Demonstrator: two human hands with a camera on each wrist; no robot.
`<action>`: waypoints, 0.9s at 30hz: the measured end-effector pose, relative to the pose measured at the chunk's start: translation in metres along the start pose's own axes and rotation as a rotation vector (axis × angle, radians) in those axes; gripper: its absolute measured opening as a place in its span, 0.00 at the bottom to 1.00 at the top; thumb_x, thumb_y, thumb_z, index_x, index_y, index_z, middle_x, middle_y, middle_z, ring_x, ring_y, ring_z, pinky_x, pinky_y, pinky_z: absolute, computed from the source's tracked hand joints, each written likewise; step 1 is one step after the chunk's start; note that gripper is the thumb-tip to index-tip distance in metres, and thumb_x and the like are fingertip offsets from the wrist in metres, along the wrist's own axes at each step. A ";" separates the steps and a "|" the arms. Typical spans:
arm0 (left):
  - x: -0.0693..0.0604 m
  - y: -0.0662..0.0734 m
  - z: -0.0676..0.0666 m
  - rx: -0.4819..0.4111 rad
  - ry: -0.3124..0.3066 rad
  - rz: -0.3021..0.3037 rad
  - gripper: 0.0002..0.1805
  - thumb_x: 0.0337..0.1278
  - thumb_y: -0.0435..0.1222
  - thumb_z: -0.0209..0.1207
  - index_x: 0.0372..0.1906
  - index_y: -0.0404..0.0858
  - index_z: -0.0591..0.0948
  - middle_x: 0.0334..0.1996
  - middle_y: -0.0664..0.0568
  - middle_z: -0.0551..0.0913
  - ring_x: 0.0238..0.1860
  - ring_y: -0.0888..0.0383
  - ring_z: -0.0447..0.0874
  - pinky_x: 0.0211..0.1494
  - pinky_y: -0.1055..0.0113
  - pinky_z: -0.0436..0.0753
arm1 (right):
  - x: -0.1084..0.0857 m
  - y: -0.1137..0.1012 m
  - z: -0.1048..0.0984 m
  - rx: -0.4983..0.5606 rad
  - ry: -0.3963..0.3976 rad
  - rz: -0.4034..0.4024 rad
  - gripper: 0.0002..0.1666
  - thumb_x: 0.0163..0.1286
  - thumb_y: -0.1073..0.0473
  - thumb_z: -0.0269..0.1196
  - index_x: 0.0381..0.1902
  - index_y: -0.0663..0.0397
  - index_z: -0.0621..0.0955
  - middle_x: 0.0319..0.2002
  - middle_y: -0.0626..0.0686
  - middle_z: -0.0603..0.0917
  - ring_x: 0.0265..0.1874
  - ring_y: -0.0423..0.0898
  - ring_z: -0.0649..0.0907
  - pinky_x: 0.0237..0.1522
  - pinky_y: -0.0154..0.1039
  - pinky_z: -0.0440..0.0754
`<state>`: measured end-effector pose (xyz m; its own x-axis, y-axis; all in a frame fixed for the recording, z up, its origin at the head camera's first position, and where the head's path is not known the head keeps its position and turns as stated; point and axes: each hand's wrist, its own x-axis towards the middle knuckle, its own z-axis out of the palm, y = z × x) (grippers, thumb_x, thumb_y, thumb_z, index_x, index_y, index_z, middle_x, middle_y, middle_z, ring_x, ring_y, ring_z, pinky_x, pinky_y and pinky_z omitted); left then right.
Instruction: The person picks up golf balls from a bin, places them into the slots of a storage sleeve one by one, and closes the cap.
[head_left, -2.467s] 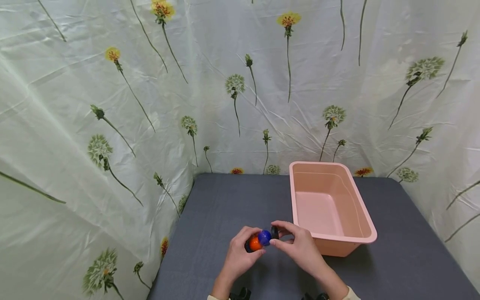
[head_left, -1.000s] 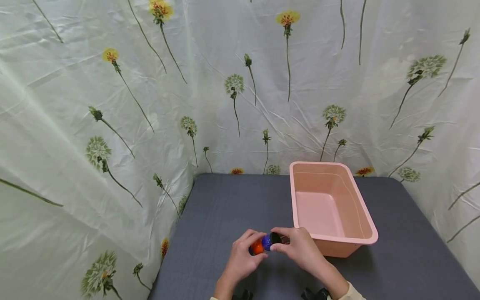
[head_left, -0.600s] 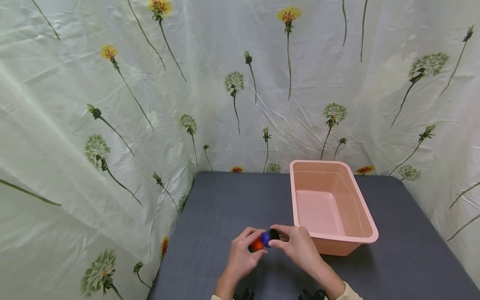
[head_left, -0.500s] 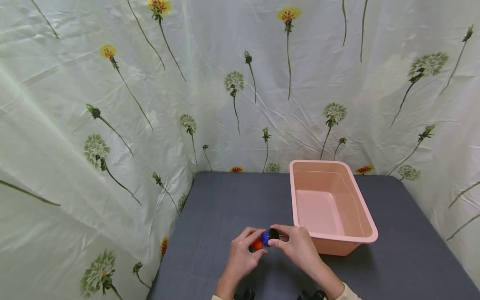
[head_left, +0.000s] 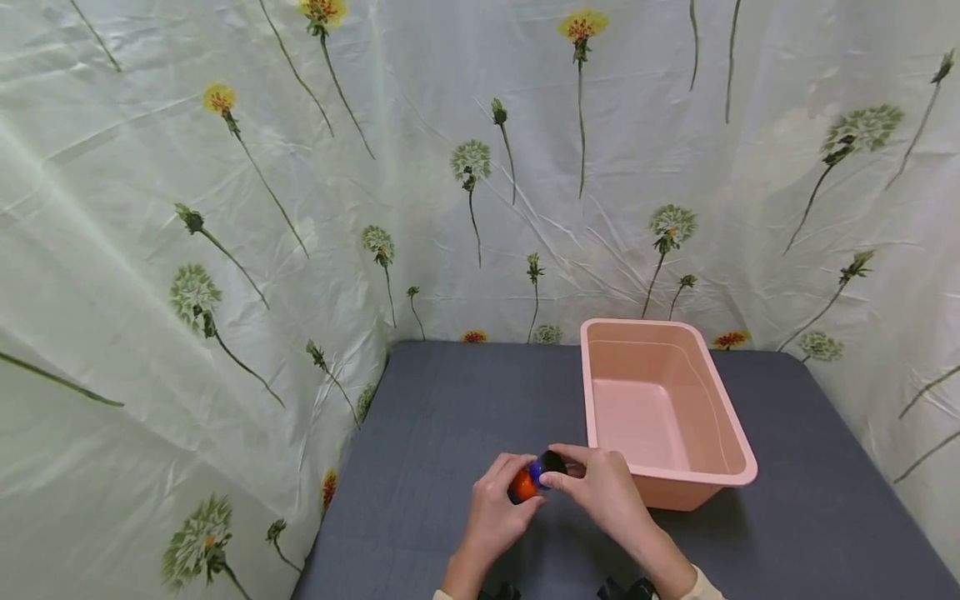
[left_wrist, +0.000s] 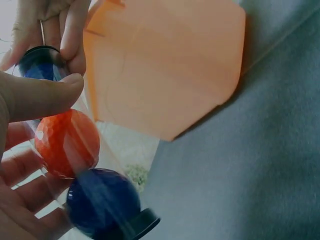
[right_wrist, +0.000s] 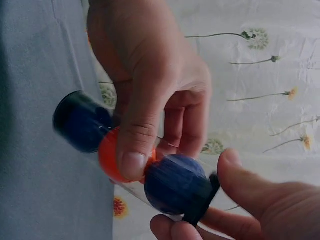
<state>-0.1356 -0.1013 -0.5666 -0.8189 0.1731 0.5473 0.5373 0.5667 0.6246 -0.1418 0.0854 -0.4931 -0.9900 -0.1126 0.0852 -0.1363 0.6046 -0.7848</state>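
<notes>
My left hand [head_left: 495, 518] grips a clear plastic tube [right_wrist: 134, 189] round its middle, held tilted above the table. Inside it sit an orange ball [left_wrist: 67, 143] and two dark blue balls, one [right_wrist: 176, 184] at the end nearer my right hand and one [left_wrist: 103, 201] at the other. My right hand [head_left: 613, 498] pinches a black cap [head_left: 553, 462] at the near end, beside the blue ball. A second black cap [left_wrist: 142, 224] covers the opposite end. How deeply the pinched cap sits cannot be told.
A pink plastic tub [head_left: 660, 477] stands on the dark grey table [head_left: 457, 400], just beyond and right of my hands. A pale flower-printed cloth [head_left: 420, 192] hangs behind and at both sides. Black wrist straps [head_left: 628, 590] show at the bottom edge.
The black cap in my right hand was apart from the tube's end at first and now sits against it. Both hands have shifted slightly rightward while keeping their hold.
</notes>
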 end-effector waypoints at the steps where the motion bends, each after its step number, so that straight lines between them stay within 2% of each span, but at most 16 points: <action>1: 0.001 0.001 0.001 -0.026 -0.002 -0.030 0.30 0.42 0.34 0.82 0.54 0.48 0.84 0.46 0.56 0.84 0.43 0.62 0.86 0.50 0.65 0.90 | 0.000 0.000 -0.003 0.012 -0.010 -0.010 0.27 0.55 0.48 0.79 0.52 0.50 0.90 0.45 0.54 0.93 0.37 0.46 0.93 0.38 0.37 0.90; 3: 0.004 0.003 0.002 -0.075 -0.014 -0.087 0.30 0.42 0.34 0.82 0.54 0.49 0.83 0.47 0.56 0.85 0.45 0.62 0.85 0.52 0.64 0.89 | -0.001 0.001 -0.007 0.032 -0.032 -0.031 0.29 0.56 0.46 0.79 0.55 0.49 0.89 0.47 0.53 0.92 0.39 0.45 0.92 0.40 0.39 0.90; 8: 0.013 0.001 0.002 -0.166 -0.035 -0.178 0.29 0.45 0.37 0.81 0.55 0.51 0.83 0.48 0.57 0.85 0.47 0.61 0.86 0.55 0.63 0.88 | -0.004 0.003 -0.018 0.040 -0.039 -0.075 0.32 0.58 0.48 0.78 0.62 0.44 0.85 0.52 0.50 0.91 0.47 0.48 0.91 0.47 0.41 0.90; 12: 0.018 -0.007 0.003 -0.220 -0.041 -0.263 0.28 0.47 0.37 0.80 0.56 0.49 0.83 0.50 0.54 0.87 0.50 0.57 0.89 0.59 0.57 0.88 | -0.009 0.007 -0.027 -0.004 0.024 -0.131 0.31 0.59 0.51 0.78 0.62 0.40 0.85 0.54 0.47 0.90 0.48 0.46 0.90 0.47 0.40 0.90; 17: 0.025 -0.026 0.010 -0.299 -0.020 -0.358 0.28 0.49 0.35 0.79 0.58 0.48 0.83 0.51 0.51 0.88 0.53 0.53 0.89 0.59 0.52 0.87 | -0.016 0.014 -0.040 -0.026 0.119 -0.201 0.28 0.59 0.56 0.79 0.58 0.39 0.86 0.49 0.42 0.90 0.43 0.40 0.89 0.45 0.37 0.90; 22: 0.031 -0.044 0.017 -0.335 0.003 -0.417 0.29 0.49 0.32 0.78 0.57 0.49 0.82 0.50 0.50 0.88 0.53 0.50 0.88 0.55 0.59 0.88 | -0.022 0.021 -0.048 -0.026 0.167 -0.266 0.27 0.58 0.60 0.79 0.56 0.44 0.87 0.45 0.45 0.91 0.42 0.42 0.89 0.44 0.36 0.90; 27: 0.032 -0.053 0.027 -0.325 -0.033 -0.447 0.29 0.50 0.32 0.78 0.57 0.50 0.81 0.52 0.50 0.87 0.56 0.47 0.87 0.53 0.61 0.88 | -0.029 0.029 -0.052 -0.080 0.206 -0.306 0.28 0.56 0.61 0.80 0.56 0.45 0.88 0.46 0.44 0.91 0.43 0.39 0.89 0.47 0.24 0.85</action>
<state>-0.1953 -0.1040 -0.5969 -0.9846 0.0012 0.1749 0.1664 0.3143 0.9346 -0.1193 0.1476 -0.4865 -0.8884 -0.1420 0.4365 -0.4217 0.6281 -0.6540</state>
